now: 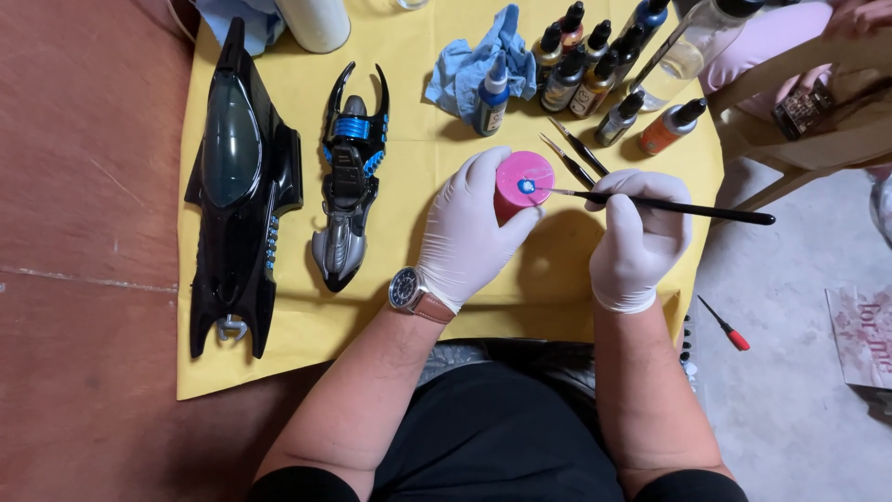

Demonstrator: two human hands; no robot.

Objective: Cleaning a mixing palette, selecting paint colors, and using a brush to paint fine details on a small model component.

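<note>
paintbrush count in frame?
3. One paintbrush is held in the right hand, tip on the blue dab atop the pink cup held by the left hand. Two spare brushes lie on the yellow cloth by the bottles; more may be hidden.

Bright, even, soft light fills the scene, seemingly from above and slightly ahead. Shadows are faint: a soft one lies on the yellow mat point(465, 307) below the 2 gloved hands. Mild glare streaks the glossy black toy car point(237, 186) and its canopy. Focus is sharp at the centre; the upper right corner looks a little soft, with slight wide-angle stretch toward the edges
</note>
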